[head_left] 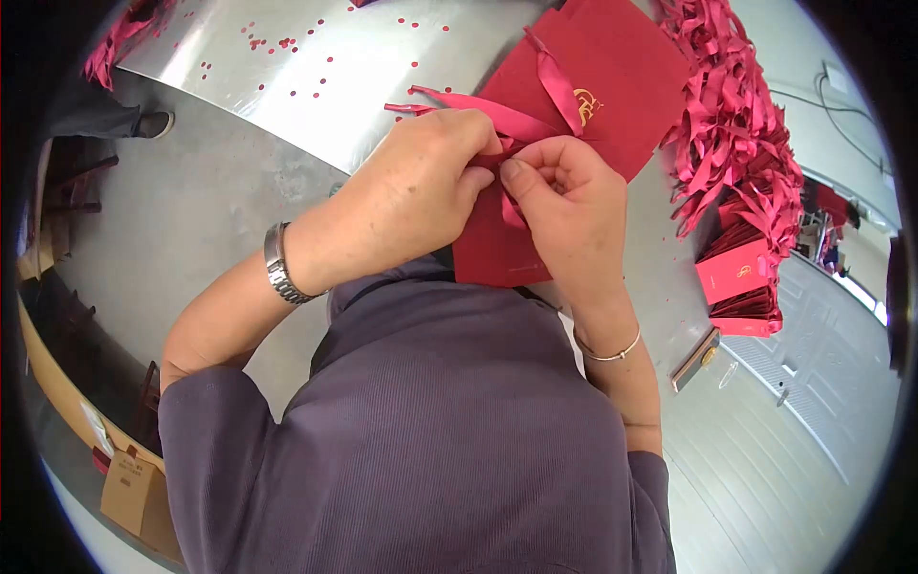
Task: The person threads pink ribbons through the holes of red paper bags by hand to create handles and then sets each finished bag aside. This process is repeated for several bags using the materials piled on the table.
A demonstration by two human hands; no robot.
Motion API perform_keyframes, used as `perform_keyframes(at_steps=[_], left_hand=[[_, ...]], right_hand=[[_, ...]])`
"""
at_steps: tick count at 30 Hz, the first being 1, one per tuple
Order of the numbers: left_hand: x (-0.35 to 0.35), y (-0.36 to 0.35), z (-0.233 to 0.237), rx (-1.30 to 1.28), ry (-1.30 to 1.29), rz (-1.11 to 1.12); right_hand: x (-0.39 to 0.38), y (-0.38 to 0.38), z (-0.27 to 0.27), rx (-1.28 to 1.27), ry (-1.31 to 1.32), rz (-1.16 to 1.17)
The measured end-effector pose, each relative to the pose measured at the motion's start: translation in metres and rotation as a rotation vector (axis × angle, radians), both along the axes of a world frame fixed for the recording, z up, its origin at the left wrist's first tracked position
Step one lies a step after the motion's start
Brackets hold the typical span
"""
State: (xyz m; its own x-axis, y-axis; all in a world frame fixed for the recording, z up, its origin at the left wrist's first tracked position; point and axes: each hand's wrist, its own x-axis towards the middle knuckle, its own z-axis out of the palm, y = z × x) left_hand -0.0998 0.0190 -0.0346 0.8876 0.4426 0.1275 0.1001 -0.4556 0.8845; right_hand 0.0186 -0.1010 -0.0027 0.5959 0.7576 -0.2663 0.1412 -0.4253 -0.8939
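Nearest, above the purple ribbed shirt [430, 430], the left hand [421, 191] and the right hand [564, 206] meet at centre, each grip pinching a crimson satin ribbon [478, 110]. The ribbon belongs to a flat red paper bag with a gold emblem [631, 57], which stretches toward 1 o'clock over the shiny metal table [316, 96]. Farther off, a heap of ribboned red bags [736, 143] lies at 2 o'clock, and scattered red paper dots [277, 43] lie at 11 o'clock.

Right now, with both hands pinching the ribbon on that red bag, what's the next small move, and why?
Probably draw the left hand and right hand slowly apart to snug the ribbon. Both hands' fingers meet on it over the red bag, and a loose tail trails out across the metal table, so the tie looks unfinished.
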Motion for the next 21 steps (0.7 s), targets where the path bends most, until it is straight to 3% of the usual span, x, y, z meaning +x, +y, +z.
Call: perform_keyframes(at_steps=[3, 5, 9, 13, 15, 18, 19, 21], left_hand=[[0.001, 0.001, 0.000, -0.017, 0.038, -0.017], [0.000, 0.002, -0.007, -0.146, -0.026, -0.003], [0.001, 0.005, -0.002, -0.217, 0.099, -0.015], [0.001, 0.004, -0.002, -0.117, 0.045, -0.028], [0.001, 0.002, -0.002, -0.095, 0.013, -0.016], [0.001, 0.002, -0.002, -0.117, 0.024, -0.002], [0.001, 0.002, -0.001, -0.087, 0.033, -0.009], [0.001, 0.003, 0.001, -0.058, 0.043, -0.013]], right_hand=[[0.000, -0.004, -0.005, 0.017, -0.059, 0.059], [-0.004, -0.007, -0.016, 0.143, -0.442, 0.103], [-0.006, -0.007, -0.017, 0.185, -0.674, 0.187], [-0.004, -0.005, -0.014, 0.178, -0.690, 0.213], [-0.001, -0.004, -0.007, 0.013, -0.369, 0.115], [-0.002, 0.001, -0.002, 0.027, -0.310, 0.108], [-0.002, 0.001, -0.004, 0.026, -0.308, 0.110], [0.001, 0.002, -0.008, 0.106, -0.541, 0.218]])
